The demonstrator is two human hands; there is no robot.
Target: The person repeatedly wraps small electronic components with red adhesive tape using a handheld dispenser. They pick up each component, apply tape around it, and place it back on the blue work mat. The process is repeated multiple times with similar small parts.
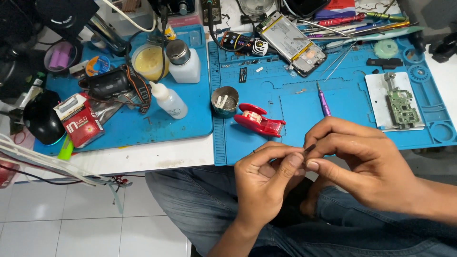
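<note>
My left hand point(266, 178) and my right hand point(362, 159) meet over my lap, just in front of the blue work mat point(295, 102). Both pinch one small dark part point(309, 148) between thumb and fingertips; the part is too small to identify. A red tape dispenser point(259, 120) lies on the mat just beyond my left hand. A purple-handled tool point(324, 102) lies beyond my right hand. An opened phone point(291, 42) rests at the far middle, and a green circuit board point(402, 107) sits on a white plate at the right.
A second blue mat point(128, 126) at left carries a small metal cup point(225, 101), two white squeeze bottles point(170, 100), a yellow paste tub point(149, 61), a headlamp point(114, 83) and a red box point(80, 119). Screwdrivers and tweezers point(352, 24) lie at the back.
</note>
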